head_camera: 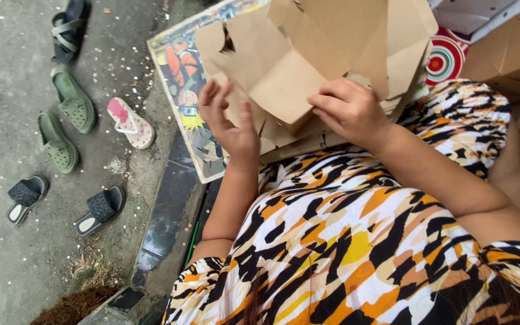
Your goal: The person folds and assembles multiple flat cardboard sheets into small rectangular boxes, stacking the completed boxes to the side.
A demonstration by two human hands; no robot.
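On our lap, our right hand pinches a brown paper bag's folded flap; our left hand, open, flat against it; pressing the crease likely comes next

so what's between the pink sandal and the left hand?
Head view: bare concrete, then the colourful illustrated board's edge lies between the pink sandal and the left hand.

The brown paper bag I am working on is plain kraft paper, partly folded with its flaps standing open and creased, tilted up over a stack of flat brown paper pieces that lies across my lap on a colourful printed board.
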